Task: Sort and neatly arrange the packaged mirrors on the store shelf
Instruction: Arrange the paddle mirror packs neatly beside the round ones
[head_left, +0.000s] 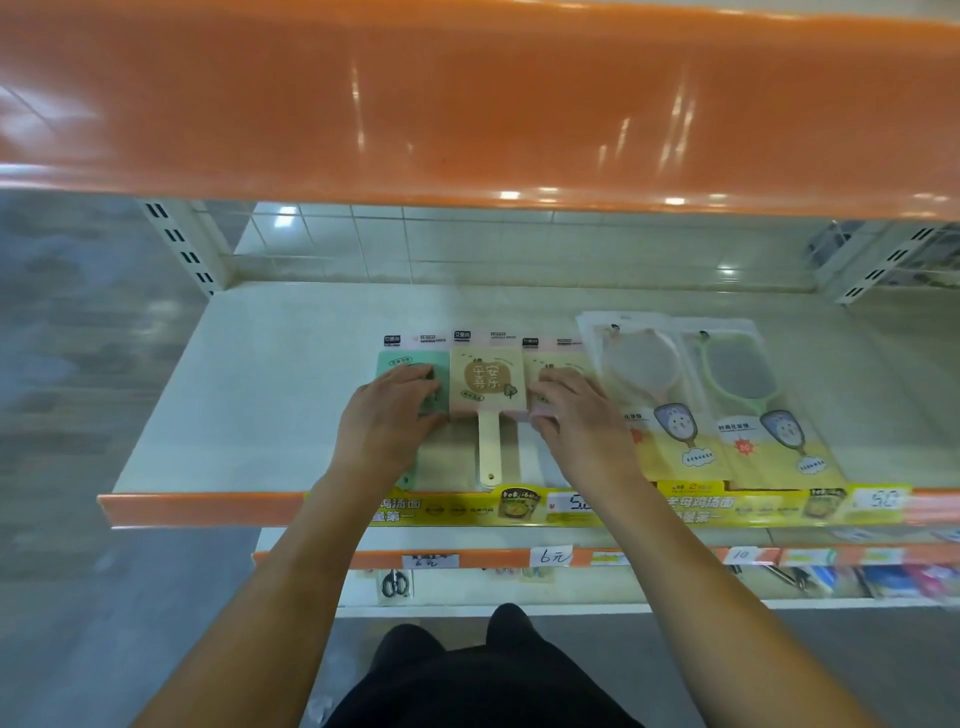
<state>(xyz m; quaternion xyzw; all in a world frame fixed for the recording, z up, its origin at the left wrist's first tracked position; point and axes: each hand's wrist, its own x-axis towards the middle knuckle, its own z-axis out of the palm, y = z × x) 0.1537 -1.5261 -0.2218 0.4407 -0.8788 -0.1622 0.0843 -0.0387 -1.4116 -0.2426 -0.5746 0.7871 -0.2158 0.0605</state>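
On the shelf, middle: three square paddle mirrors lie side by side in one row, a green mirror (413, 364), a beige mirror (487, 382) and a pink mirror (550, 364), handles toward the near edge.
Right of the row: two round mirrors in clear bags, a pale round mirror (641, 364) and a green-rimmed mirror (737, 371), the first overlapping the pink one's right side.
Left hand (387, 415): lies on the green mirror, fingers bent over its face and right edge, pressing rather than lifting, as far as can be told.
Right hand (576, 415): lies on the pink mirror, fingers loosely bent, thumb near its left edge; whether it pinches the pack cannot be told.
Step in hand: probably squaring the outer two against the beige one.
Risk: pushing inward from both sides could ride one pack up over the beige mirror or skew its handle; a right-hand shove could drag the overlapping bag.
Edges: shelf (249, 374) ends near in an orange lip with a yellow price strip (613, 506); handles reach almost to it.
Open room: bare shelf to the left and behind the row; the upper shelf (467, 104) hangs low overhead.
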